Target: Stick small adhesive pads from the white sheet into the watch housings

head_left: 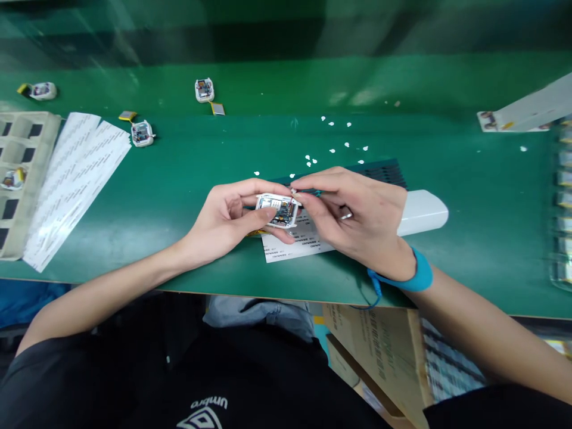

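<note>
My left hand (236, 211) is closed around a white smartwatch case (277, 210), its thumb on the circuit board that shows in the open case. A bit of yellow shows under the case by my fingers. At the case's upper right corner, my right hand (357, 214) pinches something small and pale between thumb and forefinger, too small to name. A slim tool with a metal end shows within the curled fingers of that hand, mostly hidden. Beneath both hands lies a printed white backing sheet (290, 247).
Several small white round stickers (332, 151) are scattered beyond my hands. Open watch cases (142, 133) with yellow batteries lie at the back left. A compartment tray (27, 179) and white sheets (74, 190) are on the left. A blue wrist strap (420, 271) trails a cord.
</note>
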The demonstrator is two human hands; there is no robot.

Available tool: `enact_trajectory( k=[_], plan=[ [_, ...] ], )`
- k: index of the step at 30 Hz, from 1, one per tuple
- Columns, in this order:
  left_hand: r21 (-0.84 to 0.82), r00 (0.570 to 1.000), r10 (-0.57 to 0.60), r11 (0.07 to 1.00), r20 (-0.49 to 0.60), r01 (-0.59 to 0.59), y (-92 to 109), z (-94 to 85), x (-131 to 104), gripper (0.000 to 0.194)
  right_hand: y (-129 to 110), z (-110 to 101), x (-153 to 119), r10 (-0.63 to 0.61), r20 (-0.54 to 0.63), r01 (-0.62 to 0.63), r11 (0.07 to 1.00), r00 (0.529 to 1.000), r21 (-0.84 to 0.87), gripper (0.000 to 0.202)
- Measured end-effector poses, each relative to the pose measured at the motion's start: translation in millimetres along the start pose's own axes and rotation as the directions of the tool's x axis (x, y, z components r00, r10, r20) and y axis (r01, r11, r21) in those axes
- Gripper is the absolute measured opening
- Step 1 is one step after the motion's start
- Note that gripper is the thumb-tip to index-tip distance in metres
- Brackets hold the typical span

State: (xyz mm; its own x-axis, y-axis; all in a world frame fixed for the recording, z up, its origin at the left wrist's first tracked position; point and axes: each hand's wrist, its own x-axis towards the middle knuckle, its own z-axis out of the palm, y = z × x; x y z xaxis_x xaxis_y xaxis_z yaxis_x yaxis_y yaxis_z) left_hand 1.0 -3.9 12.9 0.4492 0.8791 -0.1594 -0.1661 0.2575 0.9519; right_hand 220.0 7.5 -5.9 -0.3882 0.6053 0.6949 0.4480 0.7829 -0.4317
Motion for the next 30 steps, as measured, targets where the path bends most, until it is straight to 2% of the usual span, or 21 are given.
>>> enact_trajectory(
  k=[6,12,17,20,22,24,27,28,30],
  plan=[
    [-0.035,1.0,0.025,0.999,0.01,-0.025,1,0.0,1,0.014,2,-3,-1,-0.028,0.035,0.029,0.999,0.999,-0.023,0.023],
    [-0.001,1.0,0.02,1.0,-0.016,-0.02,-1,-0.3,-1,0.018,4,-2,-1,-0.102,0.014,0.103,0.991,0.995,-0.084,0.021],
    [0.017,0.995,0.029,0.999,-0.096,-0.027,-5,-1.5,-1,0.025,0,-4,0,-0.005,0.036,0.01,0.991,0.999,-0.131,0.018],
    [0.011,0.979,0.069,0.998,-0.194,-0.069,-4,-2.3,0,0.025,2,-5,1,0.086,0.157,-0.064,0.988,0.984,-0.144,0.013],
    [0.019,0.966,0.079,0.997,-0.245,-0.077,-3,-2.6,1,0.026,8,-8,2,0.195,0.208,-0.164,0.974,0.959,-0.158,0.01],
    [0.028,0.963,0.069,0.998,-0.26,-0.064,-3,-2.6,2,0.028,16,-13,5,0.313,0.12,-0.292,0.942,0.942,-0.165,0.014],
    [0.02,0.971,0.037,0.999,-0.235,-0.033,-3,-1.7,2,0.027,27,-20,8,0.355,-0.103,-0.367,0.918,0.929,-0.148,0.045],
    [0.014,0.975,0.025,1.0,-0.221,-0.023,-3,-1.3,2,0.026,29,-21,9,0.327,-0.116,-0.343,0.924,0.938,-0.166,0.052],
    [0.01,0.981,0.01,1.0,-0.193,-0.008,-4,-0.4,2,0.025,29,-19,8,0.238,-0.038,-0.24,0.941,0.97,-0.238,0.05]
  ],
)
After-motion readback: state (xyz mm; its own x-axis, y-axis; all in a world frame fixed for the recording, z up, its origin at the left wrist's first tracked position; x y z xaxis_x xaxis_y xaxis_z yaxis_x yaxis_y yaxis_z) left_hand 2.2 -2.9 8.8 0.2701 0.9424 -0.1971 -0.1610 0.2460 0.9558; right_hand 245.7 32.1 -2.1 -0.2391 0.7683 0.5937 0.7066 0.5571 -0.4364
